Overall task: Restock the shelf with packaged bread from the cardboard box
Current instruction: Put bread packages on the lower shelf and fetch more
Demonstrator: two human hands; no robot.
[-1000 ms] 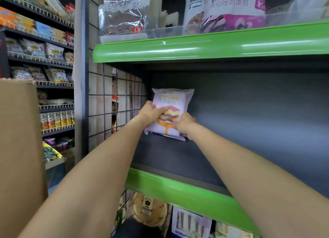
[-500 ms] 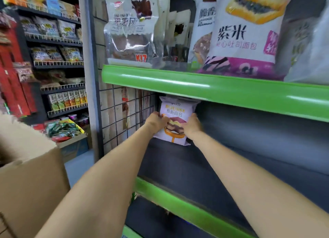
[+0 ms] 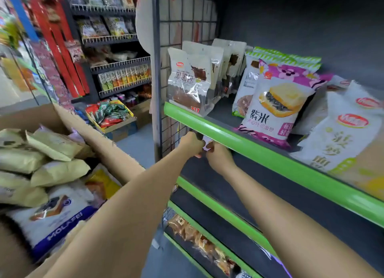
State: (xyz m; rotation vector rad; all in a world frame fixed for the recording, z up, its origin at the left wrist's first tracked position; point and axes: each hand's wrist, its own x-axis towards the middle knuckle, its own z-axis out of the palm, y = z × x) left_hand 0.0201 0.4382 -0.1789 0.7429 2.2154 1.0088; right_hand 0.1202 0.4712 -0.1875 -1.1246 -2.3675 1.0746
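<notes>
Both hands, left hand (image 3: 192, 141) and right hand (image 3: 218, 156), clamp a mostly hidden bread packet (image 3: 207, 143); likely light, soft, crushable; edges look safest.

A white bread packet (image 3: 206, 143), of which only a small part with a dark print is seen, is held just under the green front edge (image 3: 259, 147) of the shelf, pinched between the left hand (image 3: 192, 143) and the right hand (image 3: 218, 158). Left of that edge, the open cardboard box (image 3: 108, 147) is filled with stacked packets: tan, pillow-like ones (image 3: 58, 171) are piled on top, and a white packet with a blue band marked MOLAFEI (image 3: 56, 217) is laid flat below them. Above the edge, more bread packets (image 3: 272, 105) are stood upright on the shelf board.
</notes>
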